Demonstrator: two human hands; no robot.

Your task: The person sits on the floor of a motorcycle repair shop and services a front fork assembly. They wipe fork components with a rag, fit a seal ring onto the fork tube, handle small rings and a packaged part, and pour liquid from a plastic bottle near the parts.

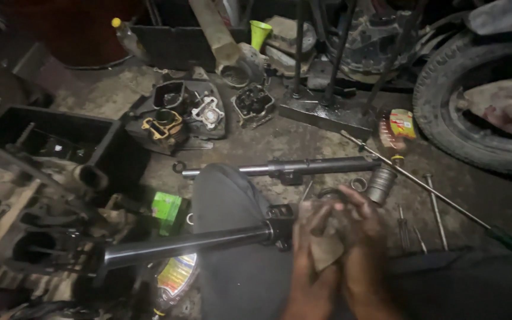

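Dark metal fork tube lies across the person's grey-clad knee, its long axis running from the lower left of the frame to the centre. At its right end both hands meet: left hand and right hand pressed together, closed around that end with a brownish rag.

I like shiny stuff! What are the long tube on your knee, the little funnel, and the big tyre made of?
The long tube looks like dark metal: smooth, with a bright glint along it. The funnel seems to be plastic, a glossy yellow-green. The tyre looks like black rubber, matte, with tread blocks on its edge. Both hands, left and right, press a brownish scrap, perhaps cloth, against the tube's end.
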